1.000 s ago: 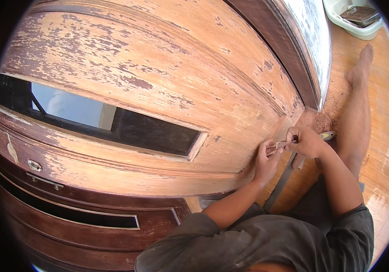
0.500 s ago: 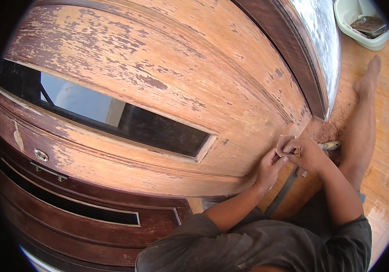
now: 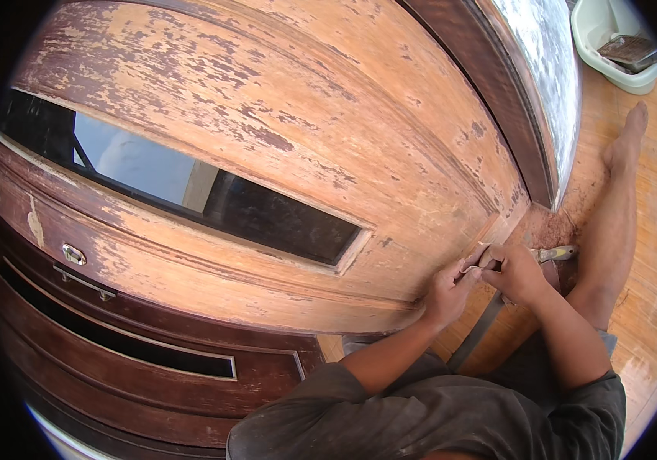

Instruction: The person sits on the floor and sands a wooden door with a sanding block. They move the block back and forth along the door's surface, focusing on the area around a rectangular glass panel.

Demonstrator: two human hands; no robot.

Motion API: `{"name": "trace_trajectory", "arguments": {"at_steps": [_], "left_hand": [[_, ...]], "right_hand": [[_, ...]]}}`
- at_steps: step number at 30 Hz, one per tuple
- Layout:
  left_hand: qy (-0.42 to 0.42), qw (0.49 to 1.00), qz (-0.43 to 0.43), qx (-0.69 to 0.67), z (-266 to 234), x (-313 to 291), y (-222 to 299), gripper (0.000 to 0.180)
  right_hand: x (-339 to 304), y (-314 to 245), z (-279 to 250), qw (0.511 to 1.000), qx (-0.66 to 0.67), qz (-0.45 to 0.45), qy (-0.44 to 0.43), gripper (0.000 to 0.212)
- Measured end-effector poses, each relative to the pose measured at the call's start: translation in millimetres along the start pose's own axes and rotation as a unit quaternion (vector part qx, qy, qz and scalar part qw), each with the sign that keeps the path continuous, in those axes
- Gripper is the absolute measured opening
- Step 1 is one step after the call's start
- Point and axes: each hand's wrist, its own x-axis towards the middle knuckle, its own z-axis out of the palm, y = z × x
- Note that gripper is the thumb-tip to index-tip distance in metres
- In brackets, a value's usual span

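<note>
My left hand (image 3: 447, 295) and my right hand (image 3: 520, 272) meet close to the lower corner of a wooden door (image 3: 412, 207). Pinched between their fingers is a small piece of sandpaper (image 3: 478, 251), bent over and partly covered by the fingers. Most of the door is bare pale wood with flaking patches of dark brown finish. Just beyond my right hand, a scraper with a pale handle (image 3: 557, 253) lies on the floor beside my leg; its far end is hidden.
Reddish sanding dust (image 3: 547, 230) covers the floor by the door frame (image 3: 524, 130). A pale plastic basin (image 3: 612, 65) holding a dark flat object stands at the upper right. The door has a narrow glass pane (image 3: 267, 215). A dark brown door leaf (image 3: 129, 330) is at lower left.
The sandpaper is folded over more, with less of it showing. Both hands have shifted slightly down and stay together; the view has tilted a little.
</note>
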Motion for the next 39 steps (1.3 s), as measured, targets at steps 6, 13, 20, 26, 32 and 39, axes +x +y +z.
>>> {"name": "trace_trajectory", "arguments": {"at_steps": [6, 13, 20, 26, 32, 39], "left_hand": [[0.041, 0.994, 0.039, 0.089, -6, 9, 23, 0.027], [0.02, 0.998, -0.003, 0.064, -2, 9, 32, 0.03], [0.002, 0.999, 0.049, 0.001, -2, 17, 39, 0.038], [-0.003, 1.0, 0.009, 0.009, -8, 15, 42, 0.05], [0.014, 0.998, 0.002, -0.054, -9, 13, 34, 0.046], [-0.006, 0.995, 0.017, -0.098, -8, 18, 28, 0.034]], "right_hand": [[-1, -2, 6, 0.976, 0.004, -0.108, 0.189, 0.072], [-6, -3, -13, 0.987, 0.15, -0.035, 0.05, 0.062], [-3, 0, -7, 0.988, 0.144, -0.037, 0.034, 0.043], [-1, 14, 2, 0.988, 0.131, -0.069, 0.039, 0.039], [2, 12, 4, 0.975, 0.2, -0.085, 0.041, 0.032], [-3, 2, -11, 0.975, 0.221, -0.003, 0.016, 0.032]]}}
